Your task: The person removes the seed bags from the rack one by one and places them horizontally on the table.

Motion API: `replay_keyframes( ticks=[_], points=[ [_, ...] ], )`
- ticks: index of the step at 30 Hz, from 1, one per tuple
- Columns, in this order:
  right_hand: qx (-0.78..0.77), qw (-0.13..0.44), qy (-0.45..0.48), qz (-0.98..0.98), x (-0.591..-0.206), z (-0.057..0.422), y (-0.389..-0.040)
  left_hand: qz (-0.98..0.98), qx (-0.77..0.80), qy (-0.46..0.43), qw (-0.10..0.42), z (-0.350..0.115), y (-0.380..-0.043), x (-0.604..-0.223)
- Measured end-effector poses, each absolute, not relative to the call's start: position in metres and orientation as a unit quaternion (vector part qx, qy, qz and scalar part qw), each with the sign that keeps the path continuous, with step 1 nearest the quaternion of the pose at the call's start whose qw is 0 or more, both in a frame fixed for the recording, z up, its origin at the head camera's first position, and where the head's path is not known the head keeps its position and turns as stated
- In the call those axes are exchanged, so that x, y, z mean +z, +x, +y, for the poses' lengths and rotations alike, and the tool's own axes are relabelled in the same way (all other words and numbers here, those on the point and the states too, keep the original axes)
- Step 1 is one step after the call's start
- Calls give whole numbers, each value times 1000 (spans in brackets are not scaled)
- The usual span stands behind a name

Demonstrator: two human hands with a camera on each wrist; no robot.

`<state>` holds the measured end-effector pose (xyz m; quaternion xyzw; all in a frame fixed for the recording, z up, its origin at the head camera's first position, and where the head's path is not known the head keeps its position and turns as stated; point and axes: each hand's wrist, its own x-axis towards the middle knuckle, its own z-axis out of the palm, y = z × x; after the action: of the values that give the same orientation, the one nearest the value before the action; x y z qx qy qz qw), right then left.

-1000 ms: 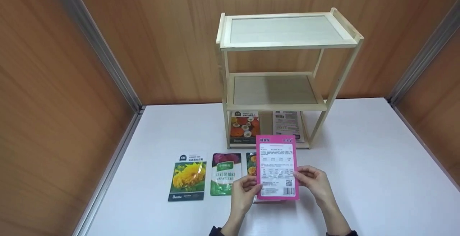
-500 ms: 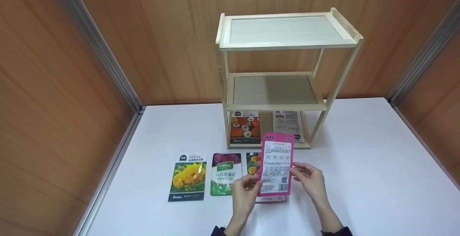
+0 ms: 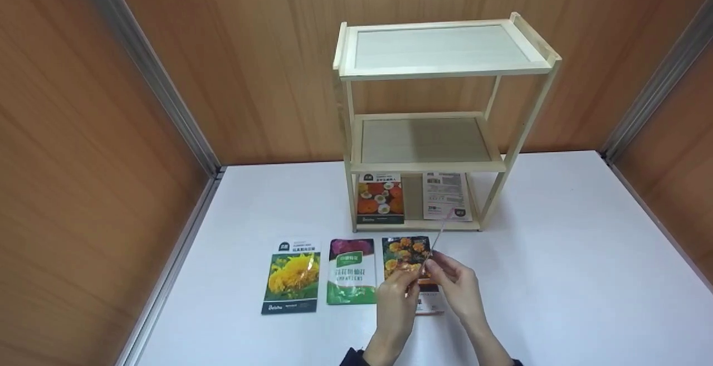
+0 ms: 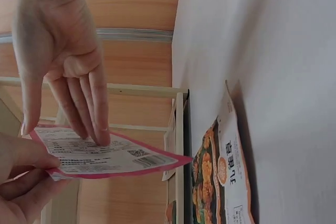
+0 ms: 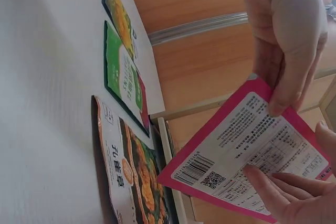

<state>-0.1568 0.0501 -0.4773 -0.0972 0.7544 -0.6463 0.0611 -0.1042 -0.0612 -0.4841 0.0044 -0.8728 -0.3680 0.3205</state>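
A pink-edged seed packet (image 3: 440, 235) is turned nearly edge-on in the head view. In the right wrist view its white printed back with a barcode (image 5: 195, 167) shows. My left hand (image 3: 396, 302) pinches one edge of the packet between thumb and fingers. My right hand (image 3: 461, 291) lays nearly straight fingers (image 4: 97, 114) against the printed side, its thumb at an edge. Beneath the hands lies an orange-flower seed packet (image 3: 396, 254), partly hidden. Left of it are a green-and-white impatiens packet (image 3: 351, 277) and a yellow-flower packet (image 3: 291, 282).
A three-tier wooden rack (image 3: 429, 166) stands behind the packets. On its bottom tier lie an orange-and-white flower packet (image 3: 380, 199) and a packet with its printed back up (image 3: 444, 190). Wood-grain panels (image 3: 267, 65) enclose the white table (image 3: 239, 204).
The pink packet has turned from facing the head camera to nearly edge-on. My hands have come closer together, and the right fingers have moved from its edge onto the printed side.
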Motion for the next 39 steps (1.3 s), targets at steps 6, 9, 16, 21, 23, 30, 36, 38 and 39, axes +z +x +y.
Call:
replay_keyframes(
  ticks=[6,9,16,21,23,30,36,38,39],
  points=[
    [-682,65,-97,722,-482,49,-157,-888,-267,-28,374,-56,-104,-495],
    [-678,57,-92,727,-483,49,-156,-894,-233,-41,381,-53,-104,-499],
    [-668,44,-59,741,-487,50,-154,-909,-137,-56,389,-47,-104,-506],
    [-670,60,-40,739,-490,54,-155,-919,-104,-54,376,-42,-103,-505],
    [-665,69,-40,742,-490,56,-156,-927,-117,-50,354,-42,-101,-501],
    [-674,115,-20,729,-487,67,-160,-938,-225,-19,264,-57,-102,-477],
    [-689,155,-12,708,-486,71,-161,-932,-262,46,247,-79,-120,-472],
    [-688,164,-14,707,-487,72,-161,-933,-275,64,224,-84,-126,-475],
    [-688,169,-16,706,-487,73,-161,-933,-281,71,212,-86,-128,-476]
  ],
)
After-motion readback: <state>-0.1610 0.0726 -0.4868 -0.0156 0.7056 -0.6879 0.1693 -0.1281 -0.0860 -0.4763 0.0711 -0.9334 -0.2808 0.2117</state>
